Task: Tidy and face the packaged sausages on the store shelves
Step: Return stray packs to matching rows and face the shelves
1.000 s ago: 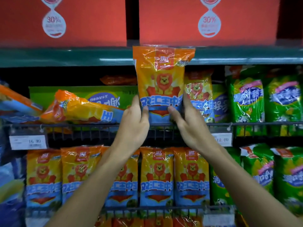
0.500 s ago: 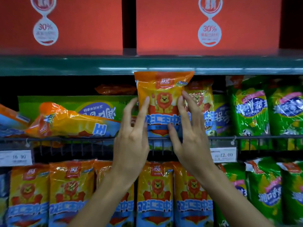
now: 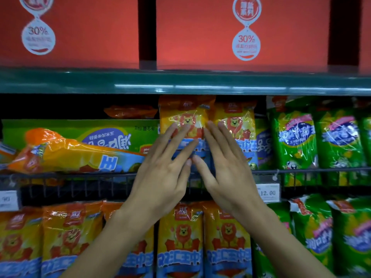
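Note:
An orange-and-yellow sausage pack with a lion picture (image 3: 185,115) stands upright on the middle shelf, under the green shelf edge (image 3: 180,82). My left hand (image 3: 162,169) and my right hand (image 3: 222,167) lie flat against its front with straight fingers, side by side, thumbs nearly touching. A second lion pack (image 3: 235,121) stands just right of it. Another orange pack (image 3: 66,152) lies on its side to the left, on the wire rail.
Green sausage packs (image 3: 295,137) fill the shelf's right side. A green carton (image 3: 84,131) sits behind the toppled pack. A row of lion packs (image 3: 180,237) stands on the lower shelf. A price tag reading 12.00 (image 3: 268,192) hangs on the wire rail (image 3: 80,175). Red boxes (image 3: 200,33) stand above.
The lion pack went from held up in front of the shelf edge to standing back under it. Both hands let go of its sides and now press flat on its front.

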The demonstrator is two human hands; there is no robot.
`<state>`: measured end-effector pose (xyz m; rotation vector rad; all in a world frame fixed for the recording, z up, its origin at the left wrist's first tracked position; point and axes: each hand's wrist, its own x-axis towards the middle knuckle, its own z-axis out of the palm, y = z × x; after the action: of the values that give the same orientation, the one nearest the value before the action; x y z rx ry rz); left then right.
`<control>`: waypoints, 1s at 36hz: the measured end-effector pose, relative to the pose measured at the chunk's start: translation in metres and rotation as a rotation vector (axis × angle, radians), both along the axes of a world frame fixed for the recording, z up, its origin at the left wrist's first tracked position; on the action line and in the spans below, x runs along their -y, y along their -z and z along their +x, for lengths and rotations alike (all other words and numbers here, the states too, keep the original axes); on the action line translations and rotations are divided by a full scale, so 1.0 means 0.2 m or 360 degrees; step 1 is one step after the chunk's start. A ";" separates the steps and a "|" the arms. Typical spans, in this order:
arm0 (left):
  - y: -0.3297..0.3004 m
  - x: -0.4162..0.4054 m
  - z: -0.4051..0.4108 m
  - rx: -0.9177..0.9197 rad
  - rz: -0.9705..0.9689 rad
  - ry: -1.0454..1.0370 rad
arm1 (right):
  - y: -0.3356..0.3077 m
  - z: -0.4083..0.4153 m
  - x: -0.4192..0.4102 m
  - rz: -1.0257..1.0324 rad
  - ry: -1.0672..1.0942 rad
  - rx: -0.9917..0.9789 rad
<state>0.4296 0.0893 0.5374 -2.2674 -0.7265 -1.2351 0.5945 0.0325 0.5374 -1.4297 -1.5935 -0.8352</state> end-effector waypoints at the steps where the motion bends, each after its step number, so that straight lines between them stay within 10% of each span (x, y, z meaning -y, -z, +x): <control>1: -0.01 0.00 0.01 -0.0041 -0.0013 -0.0008 | 0.00 0.03 0.02 0.0059 -0.0026 -0.0065; 21: -0.02 0.01 0.07 -0.0137 -0.0035 -0.0346 | 0.04 0.20 0.05 -0.0156 0.0154 0.0024; 36: 0.23 0.23 -0.54 -0.0107 -0.0071 -0.0071 | 0.10 0.06 0.17 -0.0127 -0.0892 -0.0374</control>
<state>0.3208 0.0436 0.4918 -2.3042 -0.7827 -1.1274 0.6069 -0.0015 0.5165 -1.0042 -1.7299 -0.2683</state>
